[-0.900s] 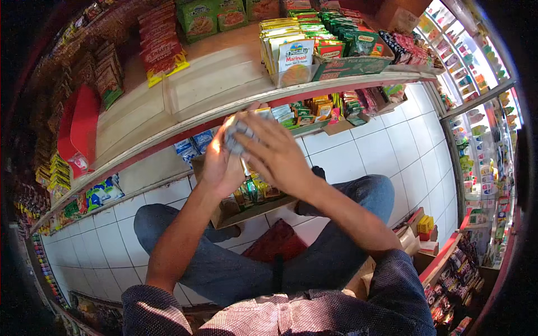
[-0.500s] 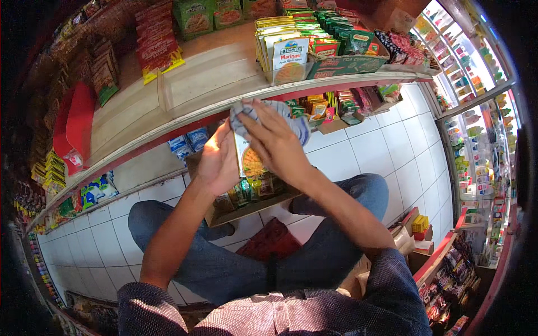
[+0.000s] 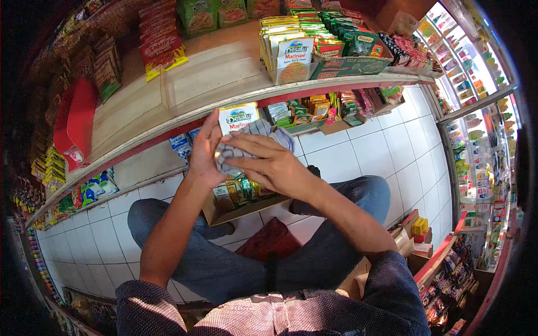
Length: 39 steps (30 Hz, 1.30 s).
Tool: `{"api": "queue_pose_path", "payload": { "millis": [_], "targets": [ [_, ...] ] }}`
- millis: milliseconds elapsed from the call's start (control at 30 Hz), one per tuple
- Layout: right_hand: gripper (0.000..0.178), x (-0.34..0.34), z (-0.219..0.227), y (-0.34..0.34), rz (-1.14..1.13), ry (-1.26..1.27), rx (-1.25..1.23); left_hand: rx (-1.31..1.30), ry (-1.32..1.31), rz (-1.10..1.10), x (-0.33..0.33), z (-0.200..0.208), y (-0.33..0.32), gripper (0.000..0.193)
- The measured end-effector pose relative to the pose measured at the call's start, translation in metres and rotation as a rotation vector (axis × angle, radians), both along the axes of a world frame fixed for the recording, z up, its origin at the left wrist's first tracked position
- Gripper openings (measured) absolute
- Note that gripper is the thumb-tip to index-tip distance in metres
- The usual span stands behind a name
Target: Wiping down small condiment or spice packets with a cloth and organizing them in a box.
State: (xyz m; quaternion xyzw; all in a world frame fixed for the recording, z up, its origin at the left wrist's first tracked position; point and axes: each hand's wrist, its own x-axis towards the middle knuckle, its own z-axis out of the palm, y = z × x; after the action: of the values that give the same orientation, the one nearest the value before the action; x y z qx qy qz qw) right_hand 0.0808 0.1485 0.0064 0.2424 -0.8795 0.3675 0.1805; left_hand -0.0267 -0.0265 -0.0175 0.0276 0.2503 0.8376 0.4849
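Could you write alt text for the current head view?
The left hand holds a white packet with a yellow edge while the right hand holds a patterned cloth against its front. Below them is an open cardboard box of sachets; ahead, more packets stand on a shelf.

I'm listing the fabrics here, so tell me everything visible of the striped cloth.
The cloth is pale greyish-white with darker bluish stripes and looks like soft fabric. It is crumpled into loose folds. The right hand lies over it, fingers across its middle, and it covers the lower front of a white packet in the left hand. Its underside is hidden.
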Motion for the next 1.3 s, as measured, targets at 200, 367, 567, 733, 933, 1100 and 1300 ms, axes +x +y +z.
{"api": "queue_pose_path", "payload": {
  "millis": [200,367,567,733,933,1100,1300],
  "targets": [
    [0.041,-0.003,0.011,0.031,0.015,0.029,0.221,-0.065,0.142,0.21,0.002,0.01,0.018,0.063],
    [0.043,0.002,0.012,0.02,0.096,0.062,0.263,0.109,0.073,0.086,0.008,0.019,0.021,0.08],
    [0.04,-0.009,0.009,0.03,-0.065,0.074,0.266,0.127,0.057,0.11,0.012,0.023,0.018,0.087],
    [0.046,0.002,-0.002,-0.003,0.074,0.137,0.158,0.15,0.004,0.085,0.018,0.015,0.023,0.085],
    [0.048,-0.024,0.001,0.011,-0.171,0.188,0.194,0.397,-0.071,0.003,0.027,0.009,0.023,0.071],
    [0.045,-0.022,0.003,0.031,-0.26,0.002,-0.052,-0.062,0.117,0.125,0.025,0.011,0.024,0.054],
    [0.035,-0.015,-0.001,0.046,-0.379,-0.288,-0.522,-0.281,0.194,0.335,0.02,0.003,0.029,0.038]
  ]
}}
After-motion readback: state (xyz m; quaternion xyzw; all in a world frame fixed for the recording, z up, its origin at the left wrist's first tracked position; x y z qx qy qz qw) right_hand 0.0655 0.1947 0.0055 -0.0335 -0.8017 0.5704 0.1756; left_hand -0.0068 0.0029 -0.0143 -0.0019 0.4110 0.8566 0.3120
